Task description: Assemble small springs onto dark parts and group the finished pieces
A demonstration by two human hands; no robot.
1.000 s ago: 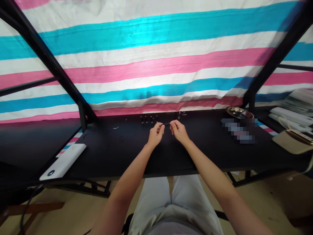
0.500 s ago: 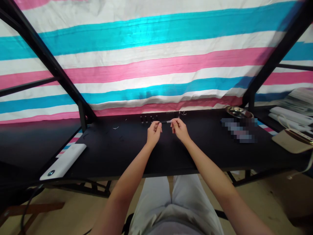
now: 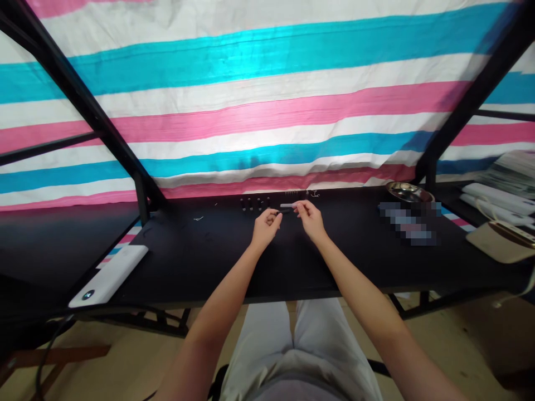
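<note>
Over the black table (image 3: 200, 250), my left hand (image 3: 266, 227) pinches one end of a short dark tube-like piece (image 3: 286, 211), which points toward the right. My right hand (image 3: 310, 218) is closed on a slim whitish, clear-looking stick (image 3: 287, 205) that points left. The stick lies just beyond the dark piece in view, roughly parallel to it and apart from it. Both pieces are too small to name their kind. Several small dark cylinders (image 3: 251, 204) stand or lie in a row behind my left hand.
Small thin parts (image 3: 291, 192) and white bits (image 3: 315, 194) lie along the back edge. A shiny metal bowl (image 3: 410, 192) sits at the back right beside a blurred-out patch. A white power bank (image 3: 109, 276) lies left, a beige case (image 3: 497, 240) right. Striped sheeting hangs behind.
The dark piece and the whitish stick were in line end to end between my hands; now they are separate and side by side. My left hand has moved slightly toward me and right.
</note>
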